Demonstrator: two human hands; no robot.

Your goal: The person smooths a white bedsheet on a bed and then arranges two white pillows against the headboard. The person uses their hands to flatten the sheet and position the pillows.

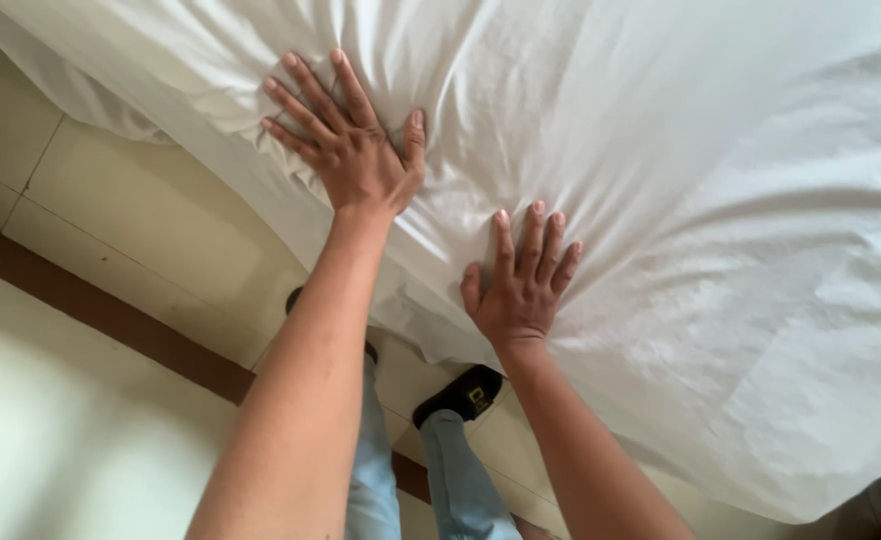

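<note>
Both hands were found pressed flat, fingers spread, gripping nothing, on the white sheet (660, 200): left hand (345, 135) higher, upper left of centre; right hand (520, 275) lower, nearer the bed edge.

Bright, soft daylight is filling the frame. The white sheet (660, 200) is blowing out toward the upper right, creases still reading. The floor (80, 430) at lower left is glaring and blurring. Soft shadows are sitting under the sheet edge.
</note>
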